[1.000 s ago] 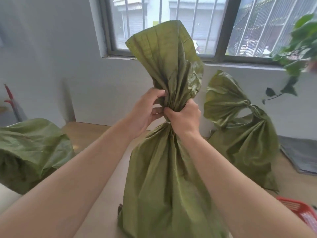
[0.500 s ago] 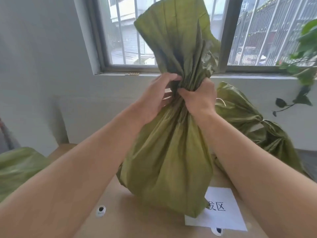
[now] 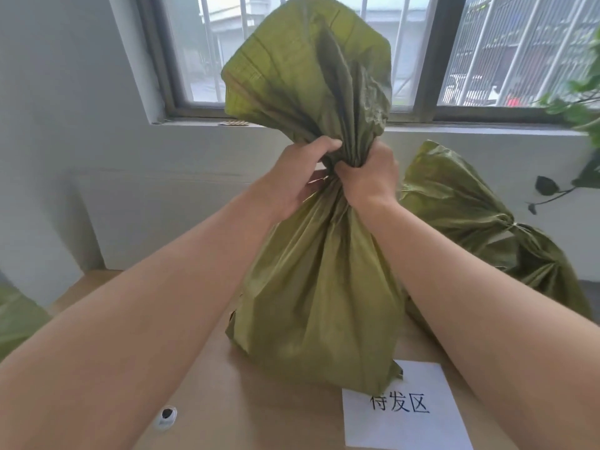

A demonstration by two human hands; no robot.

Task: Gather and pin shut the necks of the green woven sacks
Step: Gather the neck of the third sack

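A green woven sack (image 3: 318, 303) stands upright on the brown table (image 3: 259, 417) in front of me. Its neck is bunched together, and the loose top fans out above my hands against the window. My left hand (image 3: 292, 177) grips the gathered neck from the left. My right hand (image 3: 368, 177) grips the same neck from the right, touching the left hand. A second green sack (image 3: 470, 216) lies behind to the right, its neck tied. Part of a third green sack (image 3: 16, 319) shows at the left edge.
A white paper label (image 3: 406, 410) with black characters lies on the table by the sack's base. A small round fitting (image 3: 166, 415) sits in the tabletop at lower left. A barred window (image 3: 487, 50) and sill run behind; a leafy plant (image 3: 581, 115) hangs at right.
The sack has come onto the table and now stands by the paper label. My view has shifted rightward and up. Both hands have kept their grip on the neck.
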